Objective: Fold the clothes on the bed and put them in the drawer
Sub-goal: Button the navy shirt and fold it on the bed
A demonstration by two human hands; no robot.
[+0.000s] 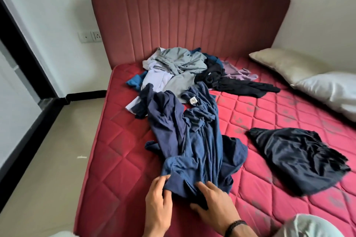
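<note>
Pinching the blue garment (194,150) hem, left hand (158,198); right hand (213,204) rests flat on it

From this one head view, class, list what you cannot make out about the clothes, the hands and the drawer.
- Drawer: not in the head view at all.
- Clothes pile by the headboard: garments overlap, so their number and kinds are hidden.
- Blue garment: bunched, so its type is unclear; its white tag is too small to read.
- Left hand and right hand: some fingertips are buried in the fabric.
- White pillow: cut off by the right edge.
</note>
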